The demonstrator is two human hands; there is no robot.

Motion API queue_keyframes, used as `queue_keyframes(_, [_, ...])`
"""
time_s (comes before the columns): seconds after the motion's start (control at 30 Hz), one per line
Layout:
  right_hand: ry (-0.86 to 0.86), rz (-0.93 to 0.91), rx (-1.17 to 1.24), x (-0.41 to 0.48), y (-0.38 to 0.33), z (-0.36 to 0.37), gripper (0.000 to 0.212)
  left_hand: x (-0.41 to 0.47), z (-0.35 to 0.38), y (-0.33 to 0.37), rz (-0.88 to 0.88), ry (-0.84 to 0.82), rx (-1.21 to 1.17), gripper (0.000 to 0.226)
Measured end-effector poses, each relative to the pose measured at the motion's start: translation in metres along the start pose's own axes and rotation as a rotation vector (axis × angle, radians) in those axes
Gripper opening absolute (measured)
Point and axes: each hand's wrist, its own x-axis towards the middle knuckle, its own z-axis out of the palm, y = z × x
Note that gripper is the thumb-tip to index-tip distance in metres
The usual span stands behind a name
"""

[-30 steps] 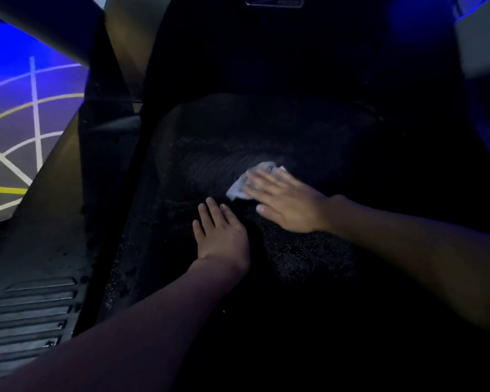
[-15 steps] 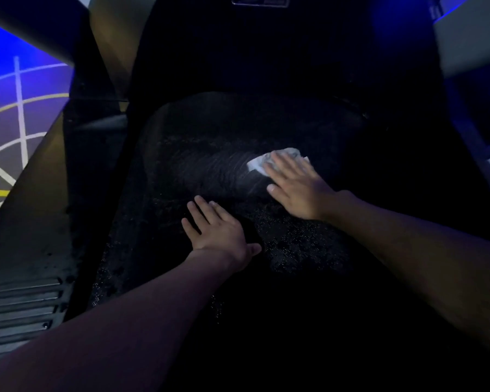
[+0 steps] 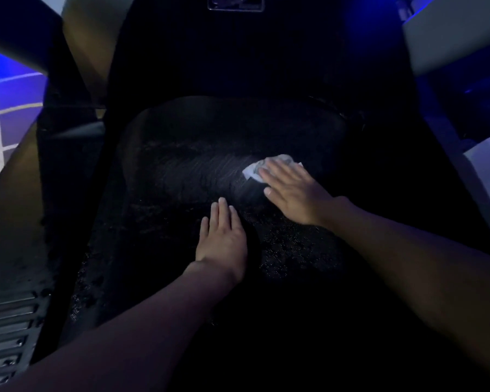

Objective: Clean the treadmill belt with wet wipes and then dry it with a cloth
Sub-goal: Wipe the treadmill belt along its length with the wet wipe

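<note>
Wiping a dark textured mat (image 3: 187, 171) with a white cloth (image 3: 254, 168) pressed under the flat, straight-fingered right hand (image 3: 292, 193) at far right, left hand (image 3: 222, 239) resting open nearer, speckled grime (image 3: 94, 290) seemingly left to clear at near left.

Bare forearms (image 3: 408, 264), left hand (image 3: 222, 239), right hand (image 3: 294, 193).
</note>
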Motion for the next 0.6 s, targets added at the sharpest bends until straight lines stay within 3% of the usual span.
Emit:
queue_keyframes(0.07, [-0.017,-0.02,-0.012,-0.004,-0.013,0.0,0.067,0.0,-0.004,0.002,-0.007,-0.038,-0.028,0.092])
queue_keyframes(0.17, [-0.082,-0.29,-0.045,-0.027,-0.022,0.01,0.066,-0.001,-0.01,0.006,-0.013,-0.073,-0.073,0.105])
queue_keyframes(0.2, [-0.075,-0.282,-0.048,-0.027,-0.012,0.01,0.067,-0.002,-0.011,0.006,-0.021,-0.09,-0.069,0.112])
queue_keyframes(0.3, [-0.02,0.042,0.035,-0.013,0.013,0.006,0.081,-0.002,-0.01,0.008,-0.036,-0.129,0.003,0.131])
queue_keyframes(0.33, [-0.034,0.055,0.021,-0.014,0.009,0.006,0.083,-0.002,-0.01,0.009,-0.042,-0.132,0.015,0.132])
queue_keyframes(0.47, [-0.063,-0.255,-0.071,-0.05,0.004,0.019,0.071,-0.001,-0.014,0.022,-0.08,-0.147,0.031,0.126])
queue_keyframes(0.5, [-0.041,-0.239,-0.066,-0.05,0.015,0.016,0.069,0.0,-0.014,0.025,-0.09,-0.153,0.027,0.124])
queue_keyframes(0.6, [-0.02,0.1,-0.024,-0.034,0.031,0.003,0.076,-0.001,-0.011,0.032,-0.027,-0.14,0.056,0.114])
